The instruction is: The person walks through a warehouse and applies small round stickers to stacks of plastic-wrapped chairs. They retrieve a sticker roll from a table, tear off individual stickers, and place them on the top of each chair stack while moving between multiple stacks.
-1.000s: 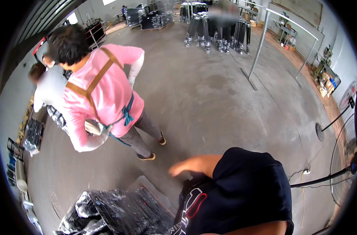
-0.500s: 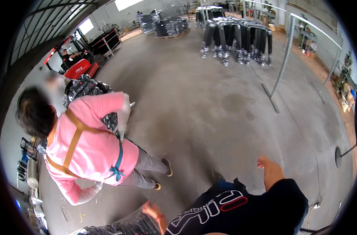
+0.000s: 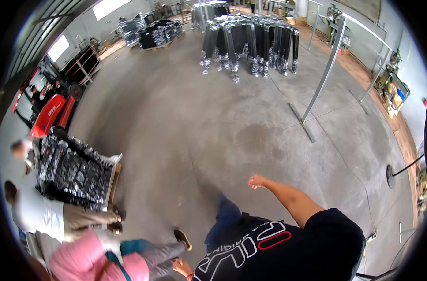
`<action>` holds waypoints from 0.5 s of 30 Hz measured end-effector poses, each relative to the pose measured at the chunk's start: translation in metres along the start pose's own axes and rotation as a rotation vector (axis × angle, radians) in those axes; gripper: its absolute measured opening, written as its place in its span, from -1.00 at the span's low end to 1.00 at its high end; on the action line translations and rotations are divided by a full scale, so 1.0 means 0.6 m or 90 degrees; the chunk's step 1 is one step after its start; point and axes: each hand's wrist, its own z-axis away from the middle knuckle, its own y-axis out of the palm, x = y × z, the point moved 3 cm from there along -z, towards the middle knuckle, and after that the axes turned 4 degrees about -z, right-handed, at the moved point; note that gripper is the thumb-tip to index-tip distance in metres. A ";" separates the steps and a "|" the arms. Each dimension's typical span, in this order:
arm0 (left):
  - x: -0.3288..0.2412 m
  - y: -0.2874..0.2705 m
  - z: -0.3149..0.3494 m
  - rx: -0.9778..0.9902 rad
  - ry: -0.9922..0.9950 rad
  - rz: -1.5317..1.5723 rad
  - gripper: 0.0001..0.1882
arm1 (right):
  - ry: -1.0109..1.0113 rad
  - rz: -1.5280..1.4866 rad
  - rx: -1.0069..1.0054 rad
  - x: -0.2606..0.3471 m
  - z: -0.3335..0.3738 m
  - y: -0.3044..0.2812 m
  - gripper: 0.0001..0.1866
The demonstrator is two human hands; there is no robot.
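Walking step, nothing carried: right hand (image 3: pixel 256 181) swings out loosely curled and empty over the bare concrete floor (image 3: pixel 213 117). Left hand (image 3: pixel 179 267) hangs low by the hip, grip unclear. Next move calls for closing on the wrapped pallet stack (image 3: pixel 75 171).

The person wears a black short-sleeved T-shirt (image 3: pixel 288 248) with large outlined lettering across the chest, mostly white with 1 part outlined in red. Blue jeans (image 3: pixel 225 220) cover the leg that shows below it. The right arm (image 3: pixel 293 199) is bare from the sleeve down to the right hand (image 3: pixel 256 181). The left hand (image 3: pixel 181 267) shows a thin red band at the wrist.
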 end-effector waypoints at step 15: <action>-1.110 0.444 -0.693 0.460 0.620 0.174 -0.80 | 0.263 -0.085 -0.097 -0.199 0.003 -0.117 -0.80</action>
